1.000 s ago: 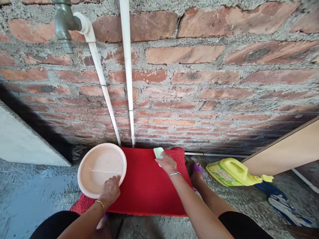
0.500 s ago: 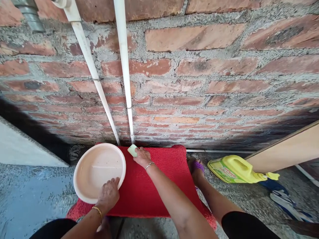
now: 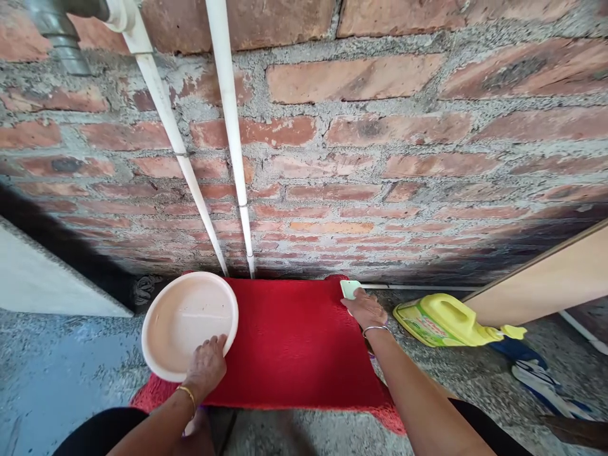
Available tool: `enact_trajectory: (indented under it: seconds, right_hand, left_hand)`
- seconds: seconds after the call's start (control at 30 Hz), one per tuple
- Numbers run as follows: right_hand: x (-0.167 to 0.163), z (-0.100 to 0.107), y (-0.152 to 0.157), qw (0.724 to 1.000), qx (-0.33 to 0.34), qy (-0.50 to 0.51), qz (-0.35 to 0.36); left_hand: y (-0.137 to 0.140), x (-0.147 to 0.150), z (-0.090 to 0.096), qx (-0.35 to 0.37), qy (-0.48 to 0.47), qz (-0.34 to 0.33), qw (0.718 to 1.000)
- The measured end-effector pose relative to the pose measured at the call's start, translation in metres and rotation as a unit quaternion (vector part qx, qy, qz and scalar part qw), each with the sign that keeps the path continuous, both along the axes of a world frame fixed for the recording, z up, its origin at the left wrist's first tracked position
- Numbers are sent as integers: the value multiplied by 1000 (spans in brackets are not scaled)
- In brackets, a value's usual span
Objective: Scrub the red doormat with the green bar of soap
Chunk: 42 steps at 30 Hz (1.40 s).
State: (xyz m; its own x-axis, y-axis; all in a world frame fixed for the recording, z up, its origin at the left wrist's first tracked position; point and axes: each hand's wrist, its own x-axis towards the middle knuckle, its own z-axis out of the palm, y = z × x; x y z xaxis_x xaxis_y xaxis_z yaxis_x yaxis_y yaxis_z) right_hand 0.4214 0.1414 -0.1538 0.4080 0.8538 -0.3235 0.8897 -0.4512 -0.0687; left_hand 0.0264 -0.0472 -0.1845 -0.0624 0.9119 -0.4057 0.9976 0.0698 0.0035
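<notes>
Within the right hand [image 3: 369,308], pinched between thumb and fingers, sits a pale green scrubber [image 3: 350,289], by the far-right corner of the red cloth [image 3: 294,354]. Rubbing seems the present step; another stroke would need even pressure. The scrubber's long axis runs outward from the palm toward the brick wall [image 3: 332,171]. Leftward, the left hand [image 3: 208,366] clasps the basin [image 3: 187,310].

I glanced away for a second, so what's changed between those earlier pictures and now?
The right hand, with the pale green object in its grip, moved left toward the basin, then back right to the right edge of the red cloth. Nothing was let go. The left hand stayed on the basin's rim; the yellow bottle stayed put.
</notes>
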Motion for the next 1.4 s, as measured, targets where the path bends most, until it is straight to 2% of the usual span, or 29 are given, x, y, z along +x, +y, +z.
enact_trajectory:
  seconds: [0.1, 0.23, 0.37, 0.47, 0.53, 0.63, 0.73, 0.87, 0.97, 1.07, 1.13, 1.2, 1.27, 1.33, 1.4]
  right_hand:
    - [-44, 4, -8, 998, -16, 49, 28]
    - [-143, 6, -24, 980, -35, 132, 144]
    - [-233, 0, -44, 956, -48, 177, 231]
    - [-269, -7, -56, 941, -57, 157, 294]
    - [-275, -10, -58, 933, -63, 140, 324]
    - [-260, -10, -55, 935, -68, 133, 322]
    - [-221, -7, -45, 951, -66, 113, 279]
    - [-140, -2, -31, 978, -56, 76, 187]
    - [-70, 2, -28, 993, -45, 69, 86]
    - [-10, 4, -36, 998, -41, 50, 0]
    - [16, 5, -43, 998, -27, 38, -38]
    - [25, 4, -49, 997, -4, 48, -67]
    - [15, 3, -53, 995, 10, 75, -72]
    - [-14, 4, -56, 994, 2, 100, -44]
    - [-58, 7, -60, 993, -15, 119, 5]
  left_hand:
    - [1, 1, 4, -6, -9, 9, 1000]
    - [3, 1, 8, -7, -16, 14, 1000]
    - [3, 1, 10, -14, -23, 17, 999]
    - [3, 0, 10, -10, -21, 13, 1000]
    - [3, 0, 10, -10, -16, 14, 1000]
    - [3, 0, 11, -18, -16, 20, 1000]
    - [3, 0, 12, -23, -20, 17, 999]
    - [2, 0, 12, -13, -13, 12, 1000]
    - [2, -1, 10, -9, -6, 8, 1000]
    - [1, -1, 10, -2, 1, 2, 1000]
    - [1, -1, 9, 6, 6, 0, 1000]
    - [1, 0, 8, 10, 8, 0, 1000]
    - [0, 1, 8, 12, 10, -2, 1000]
    - [0, 1, 9, 12, 10, -1, 1000]
    - [1, 2, 10, 8, 7, 2, 1000]
